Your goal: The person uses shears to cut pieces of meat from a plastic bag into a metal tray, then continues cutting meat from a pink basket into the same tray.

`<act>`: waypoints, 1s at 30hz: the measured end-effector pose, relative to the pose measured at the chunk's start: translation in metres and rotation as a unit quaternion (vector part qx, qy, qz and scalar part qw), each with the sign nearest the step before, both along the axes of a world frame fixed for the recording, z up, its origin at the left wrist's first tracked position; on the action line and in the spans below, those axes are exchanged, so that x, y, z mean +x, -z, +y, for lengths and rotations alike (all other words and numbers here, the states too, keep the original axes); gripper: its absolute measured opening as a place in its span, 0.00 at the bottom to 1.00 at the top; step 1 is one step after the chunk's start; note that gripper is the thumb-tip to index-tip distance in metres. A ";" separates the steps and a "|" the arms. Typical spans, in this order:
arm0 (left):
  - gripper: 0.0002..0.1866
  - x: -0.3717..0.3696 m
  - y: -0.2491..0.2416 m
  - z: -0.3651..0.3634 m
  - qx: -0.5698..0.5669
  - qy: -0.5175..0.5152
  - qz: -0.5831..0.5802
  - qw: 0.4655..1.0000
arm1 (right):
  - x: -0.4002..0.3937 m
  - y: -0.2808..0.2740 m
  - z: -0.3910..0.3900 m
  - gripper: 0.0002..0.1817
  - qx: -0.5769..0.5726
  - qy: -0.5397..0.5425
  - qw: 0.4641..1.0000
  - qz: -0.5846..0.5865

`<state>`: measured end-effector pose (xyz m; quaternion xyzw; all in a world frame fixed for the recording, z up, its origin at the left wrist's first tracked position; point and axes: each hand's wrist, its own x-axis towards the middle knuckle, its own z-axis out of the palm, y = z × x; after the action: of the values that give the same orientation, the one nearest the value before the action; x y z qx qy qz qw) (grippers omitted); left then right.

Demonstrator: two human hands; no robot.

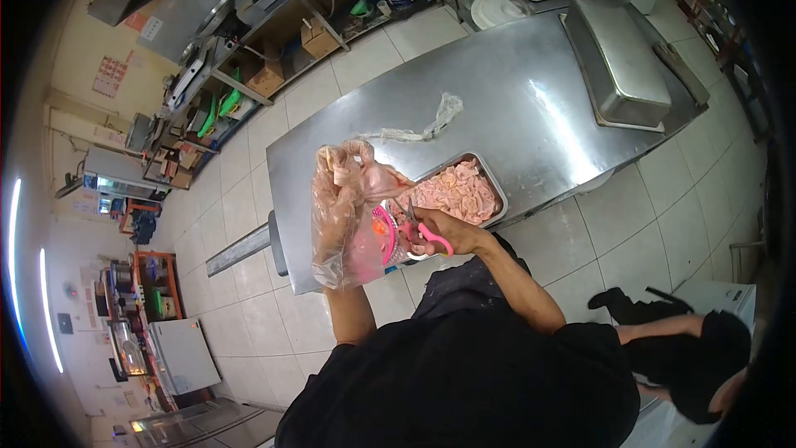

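My left hand [338,172] is inside a loose clear plastic bag [325,250]. Its fingers are closed on a piece of raw meat [383,179]. My right hand [452,229] grips scissors with pink handles [436,241], and their blades point up toward that meat. Beneath the hands is a pink basket [386,224] with more meat in it, partly hidden by the bag. A metal tray [501,196] heaped with pale pink raw meat pieces [454,191] lies just beyond my right hand.
A crumpled strip of clear plastic [435,123] lies on the steel table [365,99]. A large upside-down metal pan [618,62] sits at the table's far right. Low shelves [249,75] run behind. Another person in dark clothes [688,357] is at the lower right.
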<state>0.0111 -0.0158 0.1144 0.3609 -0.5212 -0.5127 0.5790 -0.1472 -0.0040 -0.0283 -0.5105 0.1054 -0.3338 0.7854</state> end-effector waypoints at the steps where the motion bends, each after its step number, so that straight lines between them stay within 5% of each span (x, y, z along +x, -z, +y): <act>1: 0.08 -0.001 0.003 0.001 -0.009 0.007 0.023 1.000 | 0.000 -0.011 -0.001 0.23 -0.008 0.003 1.000 -0.003; 6: 0.13 -0.020 0.006 0.002 0.025 -0.051 0.009 0.998 | 0.014 -0.019 -0.007 0.27 0.010 0.108 0.993 -0.054; 9: 0.16 -0.019 0.015 0.003 0.141 -0.033 0.041 0.989 | 0.008 -0.019 -0.012 0.34 0.000 0.103 0.994 0.042; 11: 0.16 -0.001 0.068 -0.012 0.100 0.067 0.125 0.985 | 0.003 -0.028 -0.010 0.27 -0.019 0.096 0.992 0.085; 14: 0.14 0.009 0.117 0.001 0.137 0.033 0.098 0.985 | -0.005 -0.033 -0.004 0.23 -0.033 0.073 0.987 0.142; 16: 0.14 -0.011 0.062 0.002 0.091 0.059 0.049 0.993 | -0.003 -0.023 -0.009 0.21 0.019 0.091 0.989 0.116; 17: 0.14 -0.008 0.052 -0.001 0.182 0.115 0.005 0.976 | 0.002 -0.010 -0.003 0.20 0.075 0.112 0.987 0.086; 18: 0.12 -0.012 0.075 0.007 0.082 0.054 0.046 0.994 | 0.004 -0.007 -0.002 0.20 0.120 0.122 0.983 0.059; 23: 0.13 -0.017 0.104 0.006 0.038 0.012 -0.029 0.999 | 0.015 -0.004 0.000 0.15 -0.015 0.249 0.959 0.135; 24: 0.12 -0.014 0.108 0.000 0.025 0.012 -0.042 0.999 | 0.017 -0.008 -0.001 0.17 0.035 0.236 0.953 0.187; 30: 0.11 0.005 0.120 -0.005 -0.014 -0.010 -0.098 0.995 | 0.033 0.056 -0.017 0.20 -0.010 0.279 0.957 0.082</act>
<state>0.0158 -0.0213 -0.0057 0.4067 -0.5787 -0.4616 0.5353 -0.1145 -0.0205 -0.0848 -0.4942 0.3041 -0.4978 0.6446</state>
